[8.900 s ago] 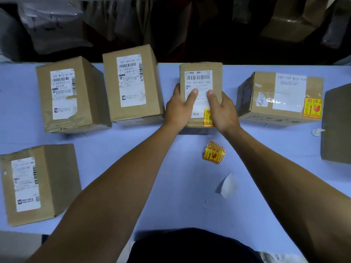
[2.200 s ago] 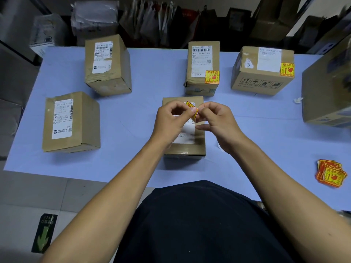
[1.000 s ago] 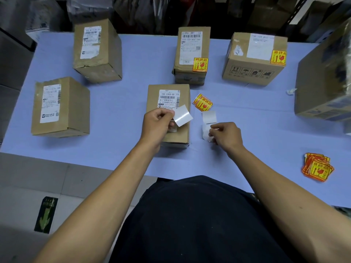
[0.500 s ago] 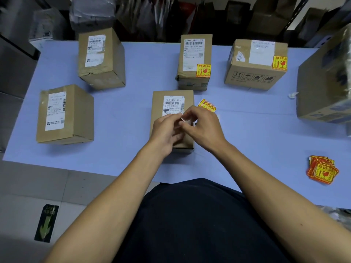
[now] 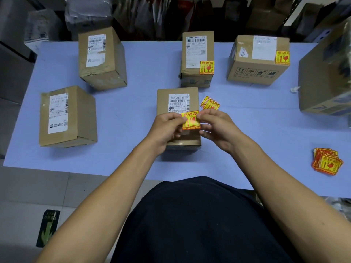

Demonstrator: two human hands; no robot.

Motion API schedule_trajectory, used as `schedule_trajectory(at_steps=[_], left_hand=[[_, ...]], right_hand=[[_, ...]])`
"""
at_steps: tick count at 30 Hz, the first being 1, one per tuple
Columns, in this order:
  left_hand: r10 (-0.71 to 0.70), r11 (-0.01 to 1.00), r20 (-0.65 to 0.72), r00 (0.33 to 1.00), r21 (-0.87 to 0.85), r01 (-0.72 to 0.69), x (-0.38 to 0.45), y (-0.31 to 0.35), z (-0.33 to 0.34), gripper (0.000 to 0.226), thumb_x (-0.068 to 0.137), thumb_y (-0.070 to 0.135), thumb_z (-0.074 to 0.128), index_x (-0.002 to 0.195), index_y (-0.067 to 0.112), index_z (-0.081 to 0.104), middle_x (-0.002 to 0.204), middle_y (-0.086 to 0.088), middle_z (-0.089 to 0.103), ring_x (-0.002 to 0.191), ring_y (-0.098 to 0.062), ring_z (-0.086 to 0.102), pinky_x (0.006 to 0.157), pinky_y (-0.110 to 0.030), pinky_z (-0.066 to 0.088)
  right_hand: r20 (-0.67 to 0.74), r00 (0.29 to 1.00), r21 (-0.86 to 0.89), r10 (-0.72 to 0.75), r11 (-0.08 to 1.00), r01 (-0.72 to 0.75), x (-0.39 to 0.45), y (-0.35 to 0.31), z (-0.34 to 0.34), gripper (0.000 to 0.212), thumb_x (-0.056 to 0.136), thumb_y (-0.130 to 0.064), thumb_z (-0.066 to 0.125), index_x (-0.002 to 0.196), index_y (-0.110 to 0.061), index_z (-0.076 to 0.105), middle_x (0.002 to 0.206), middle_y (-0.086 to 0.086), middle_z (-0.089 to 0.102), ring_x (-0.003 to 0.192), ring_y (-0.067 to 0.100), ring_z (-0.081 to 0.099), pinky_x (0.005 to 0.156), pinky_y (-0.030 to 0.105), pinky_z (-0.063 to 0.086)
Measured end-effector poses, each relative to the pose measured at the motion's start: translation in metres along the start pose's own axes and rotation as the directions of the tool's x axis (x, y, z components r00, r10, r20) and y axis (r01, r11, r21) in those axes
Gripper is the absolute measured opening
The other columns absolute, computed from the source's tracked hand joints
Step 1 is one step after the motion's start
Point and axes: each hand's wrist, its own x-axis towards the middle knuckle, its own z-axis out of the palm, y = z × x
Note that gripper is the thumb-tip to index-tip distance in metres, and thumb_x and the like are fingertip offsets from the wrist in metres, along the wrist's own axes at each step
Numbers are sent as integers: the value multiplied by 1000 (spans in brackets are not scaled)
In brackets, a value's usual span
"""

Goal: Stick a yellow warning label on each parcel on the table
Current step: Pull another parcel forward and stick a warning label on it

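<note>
A yellow warning label [image 5: 191, 120] is being held face-up between both hands, just above the top face of the nearest parcel [image 5: 177, 103], below that parcel's white shipping label. The left hand [image 5: 166, 127] is pinching the label's left edge and the right hand [image 5: 216, 126] is pinching its right edge (whether the label is touching the cardboard yet cannot be told). This parcel is standing near the front edge of the blue table [image 5: 144, 73], with open surface on both sides of it. A few loose labels [image 5: 209, 103] are lying just beside its upper right corner. Behind it, two labelled parcels are sitting near the far edge: a narrow box [image 5: 197, 59] and a wider box [image 5: 259, 59], each carrying a yellow sticker at a lower right corner. Two unlabelled parcels are sitting to the left, one far [image 5: 101, 57], one near [image 5: 66, 116], well apart from the hands. A large box [image 5: 326, 73] is crowding the right edge, and a stack of labels [image 5: 326, 161] is lying near the front right.
</note>
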Motion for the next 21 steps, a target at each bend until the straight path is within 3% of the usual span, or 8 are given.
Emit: schedule_trajectory(at_steps=[3,6,10,15,21], left_hand=[[20,996,4,1000,85,-20,1,0,-4,13,92,12,66,80,14,65,69,-5,61,56,-11,54,53,-22,45],[69,957,-6,998,284,-64,0,-5,-5,14,92,14,65,78,13,69,68,-2,66,52,-9,55,49,-21,46],[184,816,-1,983,558,-152,3,-12,-7,12,89,19,69,79,16,75,82,-2,74,72,-17,68,68,-34,59],[178,675,55,982,719,-163,5,-16,-6,17,86,29,66,73,19,74,74,6,75,82,-15,69,77,-42,60],[159,669,69,985,726,-159,6,-16,-5,20,87,29,62,75,17,71,75,2,74,84,-19,71,79,-46,59]], right_hand=[[-65,998,-84,-26,996,20,1,8,3,14,95,-8,63,84,-17,61,89,5,67,75,17,63,52,18,51],[-123,981,-296,-147,950,105,1,18,4,14,94,-5,62,83,-14,62,88,7,65,80,20,61,53,20,53],[-139,965,-434,-222,890,143,-2,30,2,10,96,-9,60,87,-12,63,88,5,67,85,21,67,59,24,54],[-200,940,-551,-278,825,127,-1,38,-2,14,93,-17,63,81,-23,64,85,2,70,89,21,69,81,47,60],[-228,942,-572,-246,817,75,-3,40,-4,11,92,-19,63,82,-17,68,80,-1,67,77,15,65,78,50,61]])
